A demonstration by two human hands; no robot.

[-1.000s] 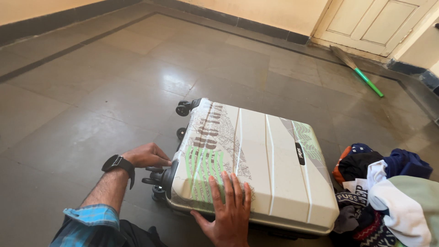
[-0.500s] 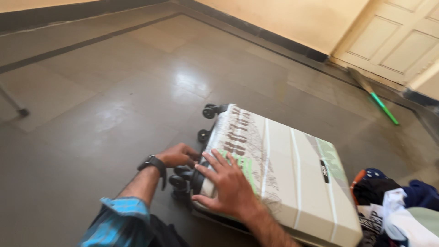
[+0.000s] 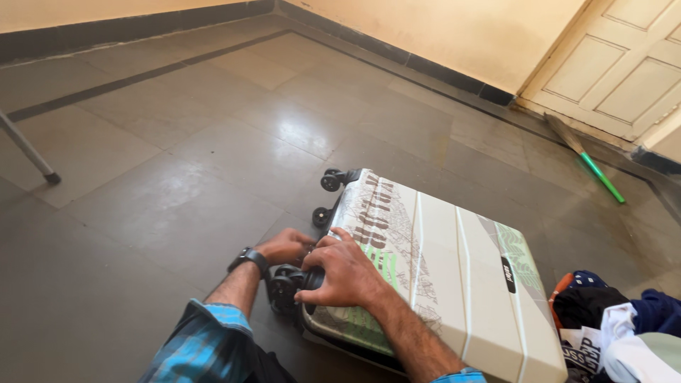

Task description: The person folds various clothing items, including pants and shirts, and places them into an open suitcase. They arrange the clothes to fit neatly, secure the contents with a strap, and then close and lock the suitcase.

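Two hands: right hand (image 3: 344, 273) curled over one pale suitcase (image 3: 440, 276) corner; left hand (image 3: 287, 246) closed near four black wheels (image 3: 284, 287); its hold unclear.

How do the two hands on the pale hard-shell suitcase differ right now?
The left hand, with a black watch at its wrist, sits lower beside the pale hard-shell suitcase, near the black wheels. The right hand, wrist bare, lies over the shell's corner, fingers curled. Both are at the wheeled end.
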